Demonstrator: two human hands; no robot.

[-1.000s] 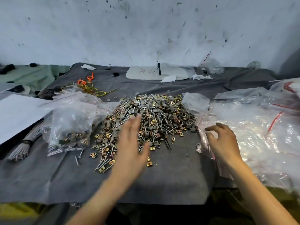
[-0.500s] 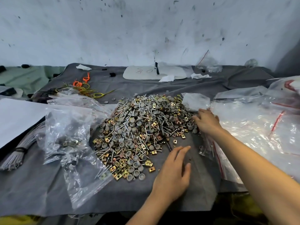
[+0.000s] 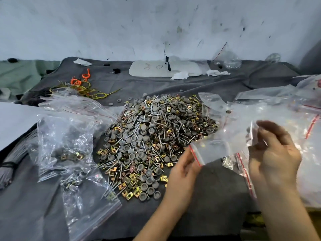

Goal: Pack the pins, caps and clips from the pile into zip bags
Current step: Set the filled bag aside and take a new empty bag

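At 3 o'clock of the pile (image 3: pixel 152 136) on the counter (image 3: pixel 217 197), the left grip (image 3: pixel 184 169) pinched an empty zip bag (image 3: pixel 212 150) by its red-striped mouth while the right grip (image 3: pixel 274 153) curled round its far edge.

A pale wall (image 3: pixel 156 23), scuffed and flecked with dark marks, runs across the far side, well beyond the fingers (image 3: pixel 271 126). A creased dark grey cloth (image 3: pixel 217 197) spreads under and ahead of them, up to the wall's foot. Far left of the fingers a green cloth (image 3: pixel 20 73) lies at the back, and a white sheet (image 3: pixel 15 122) rests nearer on that side. Beyond the fingers, slightly left, a white board (image 3: pixel 152 68) with handwriting lies flat near the wall. Far right of them the wall falls into shadow. The light is soft and even
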